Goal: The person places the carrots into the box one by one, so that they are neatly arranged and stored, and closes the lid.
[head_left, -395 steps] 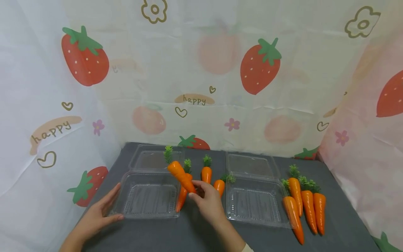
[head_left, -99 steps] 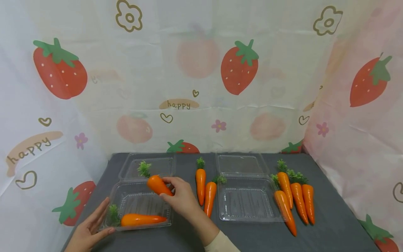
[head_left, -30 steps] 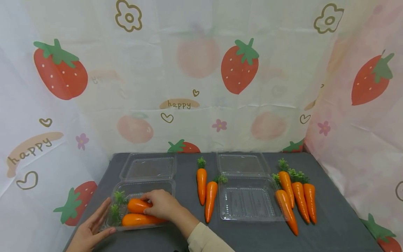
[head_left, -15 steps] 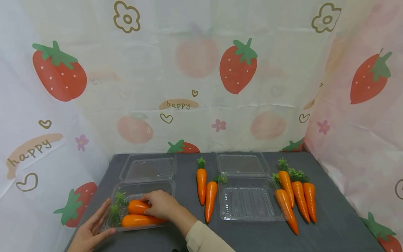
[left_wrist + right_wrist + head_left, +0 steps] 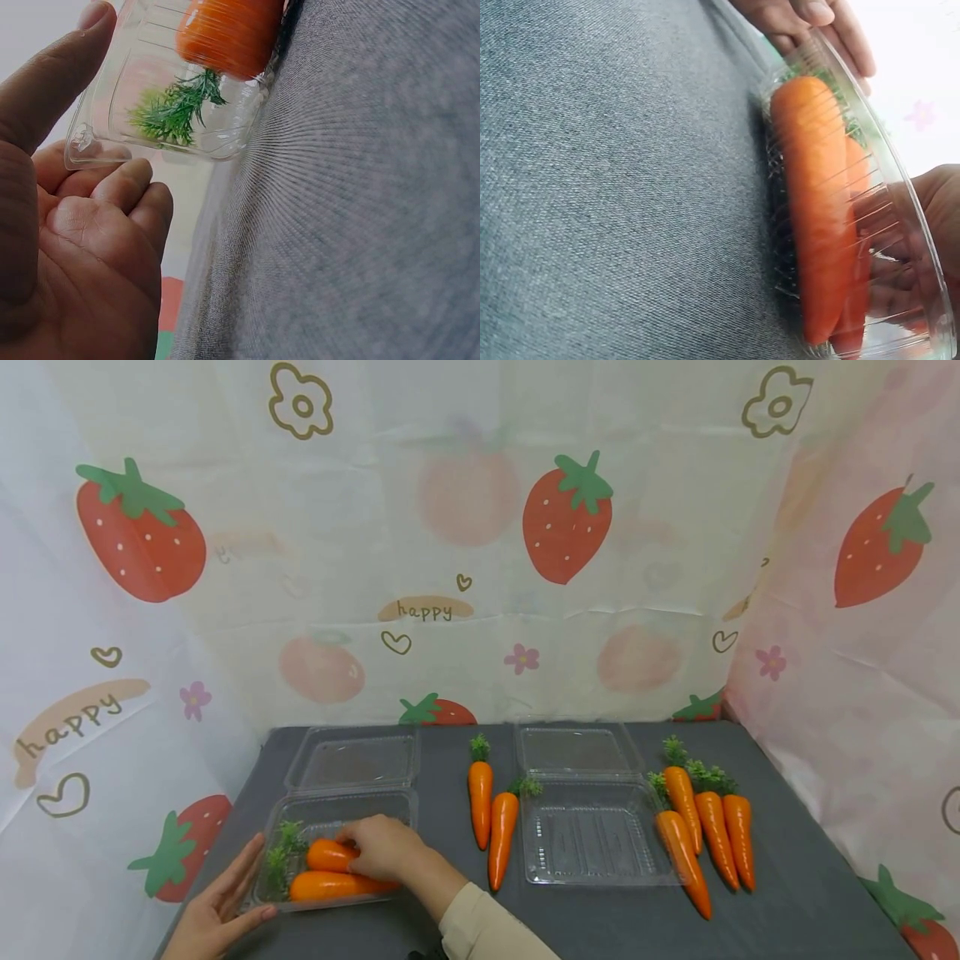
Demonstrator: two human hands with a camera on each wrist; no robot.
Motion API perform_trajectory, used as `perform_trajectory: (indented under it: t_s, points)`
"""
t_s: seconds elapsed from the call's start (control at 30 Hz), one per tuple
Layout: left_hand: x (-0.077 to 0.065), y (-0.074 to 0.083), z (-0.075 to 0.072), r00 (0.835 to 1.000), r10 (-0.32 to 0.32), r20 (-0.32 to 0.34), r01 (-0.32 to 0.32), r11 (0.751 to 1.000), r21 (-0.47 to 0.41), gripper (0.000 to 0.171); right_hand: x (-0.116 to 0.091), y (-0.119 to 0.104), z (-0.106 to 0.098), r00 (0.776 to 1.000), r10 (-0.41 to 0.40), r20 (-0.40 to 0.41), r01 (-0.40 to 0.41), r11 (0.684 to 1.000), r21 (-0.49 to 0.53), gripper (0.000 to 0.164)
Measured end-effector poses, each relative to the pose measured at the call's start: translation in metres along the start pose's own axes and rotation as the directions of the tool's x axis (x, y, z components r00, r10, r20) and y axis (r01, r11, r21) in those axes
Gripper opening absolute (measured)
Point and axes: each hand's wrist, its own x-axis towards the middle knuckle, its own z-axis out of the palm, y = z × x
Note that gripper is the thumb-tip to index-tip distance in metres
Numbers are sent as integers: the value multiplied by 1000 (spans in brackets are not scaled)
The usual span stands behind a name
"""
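Note:
A clear plastic clamshell box lies at left with its lid folded back. Two orange toy carrots with green tops are inside. The front carrot lies along the near wall; the rear carrot lies right behind it. My right hand reaches into the box, thumb and fingers on the rear carrot, whose tip it hides. At the box's left front corner my left hand touches the wall, fingers extended and thumb apart. The left wrist view shows this hand beside the corner.
A second clamshell box stands open to the right, without carrots in its tray. Two loose carrots lie between the boxes. Several more carrots are grouped at the right, one overlapping that box's rim. A printed curtain surrounds the grey tabletop.
Since the oldest frame, two carrots have come into the left box. The rear one was lowered in by my right hand during the last few seconds. In the last second, little has moved.

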Motion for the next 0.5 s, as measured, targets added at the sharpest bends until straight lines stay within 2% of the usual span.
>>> perform_trajectory:
  t_s: [0.23, 0.5]
  points:
    - [-1, -1, 0, 1000, 19, 20, -18, 999, -41, 90, 2, 2, 0, 999, -18, 27, 18, 1000, 5, 40]
    - [-1, 2, 2, 999, -38, -3, 38, 999, -13, 89, -1, 0, -2, 998, -69, -15, 69, 997, -26, 36]
